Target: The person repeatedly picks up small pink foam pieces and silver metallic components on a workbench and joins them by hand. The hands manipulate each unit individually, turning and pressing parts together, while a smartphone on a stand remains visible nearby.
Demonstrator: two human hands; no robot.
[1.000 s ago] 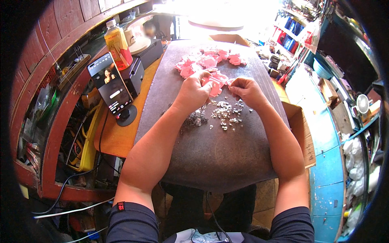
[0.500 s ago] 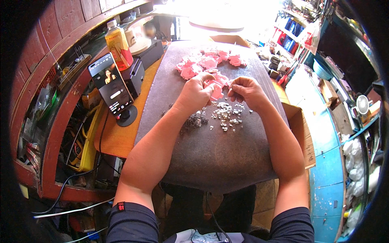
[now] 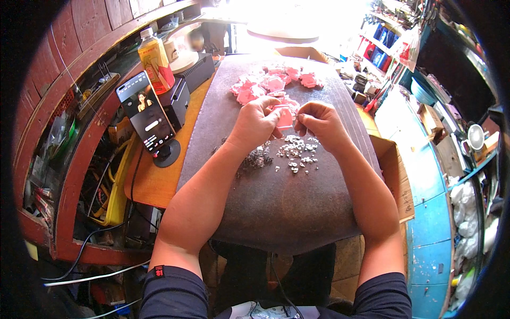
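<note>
A flat pink piece with a squarish outline (image 3: 285, 118) is pinched between the thumb and fingers of my left hand (image 3: 257, 121), above the dark cloth-covered table (image 3: 287, 207). At its right edge, my right hand (image 3: 323, 125) has thumb and fingertips pressed together; anything between them is too small to make out. Just below my hands lies a scatter of small shiny silvery bits (image 3: 297, 150). Beside it on the left sits a patch of tiny dark metallic bits (image 3: 258, 158). Beyond my hands spreads a heap of similar pink pieces (image 3: 249, 91).
A phone (image 3: 146, 110) leans on a round stand on the orange wooden surface (image 3: 151, 183) at left, with a drink bottle (image 3: 156, 61) behind it. An open cardboard box (image 3: 396, 178) stands by the table's right side. A small white fan (image 3: 475, 137) is far right.
My right hand has moved slightly left and its fingertips now meet the pink piece's edge. The pink piece has turned a little in my left hand.
</note>
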